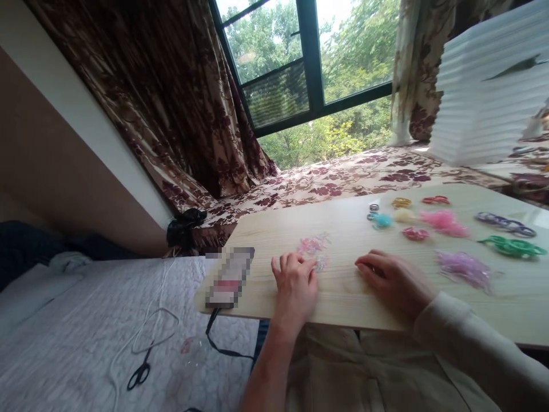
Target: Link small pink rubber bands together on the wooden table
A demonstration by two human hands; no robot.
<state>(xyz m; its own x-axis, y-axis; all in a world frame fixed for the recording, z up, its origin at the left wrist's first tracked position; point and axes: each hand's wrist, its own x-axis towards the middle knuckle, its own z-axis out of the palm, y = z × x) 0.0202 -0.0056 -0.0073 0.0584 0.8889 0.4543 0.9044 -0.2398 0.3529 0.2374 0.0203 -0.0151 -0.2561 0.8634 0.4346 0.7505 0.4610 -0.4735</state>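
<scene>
On the pale wooden board point(338, 297), my left hand point(295, 280) rests with bent, spread fingers just below a small pile of pink and pastel bits point(314, 245). A few paler bits point(321, 263) lie beside its fingertips. My right hand point(388, 276) lies on the board farther right, its fingers together; anything under them is hidden. To its right are a purple pile point(464, 269), a pink pile point(446, 222), a teal bundle point(381, 220), a cream bundle point(403, 215) and green loops point(514, 246).
A blurred phone-like object point(230, 277) with a black strap lies at the board's left end. Black scissors point(139, 375) and a white cable point(160, 337) are on the quilted bed point(77, 343). Purple-white loops point(506, 224) sit at the far right, near a white corrugated sheet point(484, 109).
</scene>
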